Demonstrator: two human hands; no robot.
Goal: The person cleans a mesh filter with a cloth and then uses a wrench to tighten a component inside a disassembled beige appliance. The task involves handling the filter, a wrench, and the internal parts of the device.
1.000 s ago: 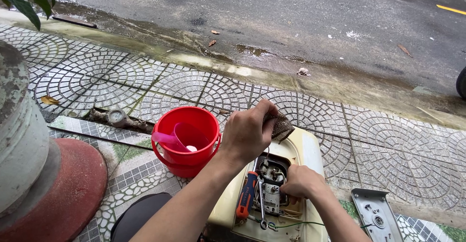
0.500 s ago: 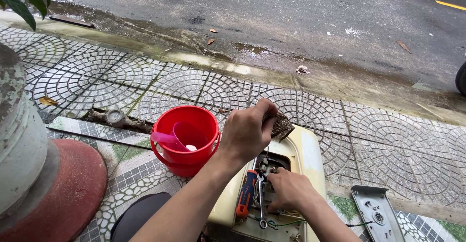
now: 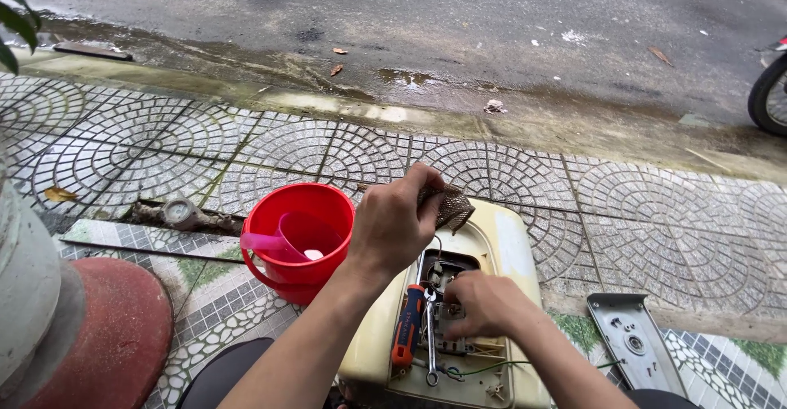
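A cream-coloured appliance casing (image 3: 508, 249) lies on the pavement with an open compartment showing wiring. My left hand (image 3: 395, 222) is raised over its far end, closed on a dark brownish rag (image 3: 452, 206). My right hand (image 3: 482, 302) reaches into the open compartment, fingers curled on small parts inside; what they pinch is hidden. A screwdriver with an orange and blue handle (image 3: 407, 324) and a metal wrench (image 3: 430, 339) rest on the casing beside the opening. A green wire (image 3: 492, 365) trails across the near end.
A red bucket (image 3: 287, 265) holding a pink scoop (image 3: 283, 241) stands left of the casing. A grey metal cover plate (image 3: 635, 343) lies at right. A red-based pillar (image 3: 74, 327) is at the left, and a wet road and a tyre (image 3: 766, 93) beyond the kerb.
My right hand has slid a little toward me and further into the compartment. My left hand has stayed over the casing with the rag.
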